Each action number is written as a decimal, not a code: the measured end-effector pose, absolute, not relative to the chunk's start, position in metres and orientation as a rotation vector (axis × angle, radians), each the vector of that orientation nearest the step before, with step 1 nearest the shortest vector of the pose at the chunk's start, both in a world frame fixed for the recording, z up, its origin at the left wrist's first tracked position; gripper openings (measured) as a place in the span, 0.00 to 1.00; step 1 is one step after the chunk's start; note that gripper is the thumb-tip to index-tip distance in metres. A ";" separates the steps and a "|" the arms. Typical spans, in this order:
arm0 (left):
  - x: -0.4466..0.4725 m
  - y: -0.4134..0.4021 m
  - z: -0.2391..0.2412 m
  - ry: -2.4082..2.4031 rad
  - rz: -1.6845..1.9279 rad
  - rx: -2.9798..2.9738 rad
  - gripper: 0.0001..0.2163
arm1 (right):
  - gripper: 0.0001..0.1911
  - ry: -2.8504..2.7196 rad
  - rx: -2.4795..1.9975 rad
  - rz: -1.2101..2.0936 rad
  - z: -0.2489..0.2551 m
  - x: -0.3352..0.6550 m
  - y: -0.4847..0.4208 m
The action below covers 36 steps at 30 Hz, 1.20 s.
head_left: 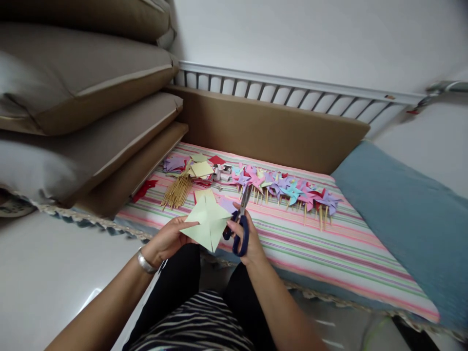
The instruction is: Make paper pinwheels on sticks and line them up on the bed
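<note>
My left hand (172, 238) pinches the left corner of a pale green paper square (206, 223), which has slits running in from its corners. At the paper's right corner my right hand (249, 239) is closed round a pair of dark-blue-handled scissors (242, 225). Their blades point up and away from me, and the right thumb lies close to the paper's edge. Just behind the square, more coloured paper lies on the striped cloth (292, 243). Beyond it are a bundle of wooden sticks (178, 191) and stacked yellow paper squares (201, 169).
A row of coloured paper pinwheels (285, 187) on sticks lies along the cloth to the right. Purple paper pieces (176, 163) and a red piece (145, 190) are at the left. Large cushions (84, 78) are piled left; a brown board (270, 134) stands behind.
</note>
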<state>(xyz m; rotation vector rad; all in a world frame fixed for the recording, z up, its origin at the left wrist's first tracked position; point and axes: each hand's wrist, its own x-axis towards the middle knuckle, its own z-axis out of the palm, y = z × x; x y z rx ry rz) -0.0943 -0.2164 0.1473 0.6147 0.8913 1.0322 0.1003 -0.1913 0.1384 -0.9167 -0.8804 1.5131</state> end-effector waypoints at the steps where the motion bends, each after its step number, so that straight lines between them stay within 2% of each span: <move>1: -0.094 -0.219 0.149 0.910 1.021 0.618 0.06 | 0.31 -0.904 -0.933 1.487 0.143 0.100 -0.192; 15: -0.083 -0.228 0.161 0.822 1.091 0.514 0.08 | 0.28 -0.860 -0.987 1.327 0.148 0.099 -0.208; 29: -0.089 -0.219 0.153 0.817 1.139 0.479 0.14 | 0.30 -0.856 -0.992 1.477 0.142 0.094 -0.221; 36: -0.085 -0.220 0.161 0.762 1.128 0.412 0.15 | 0.29 -0.838 -0.972 1.446 0.145 0.092 -0.222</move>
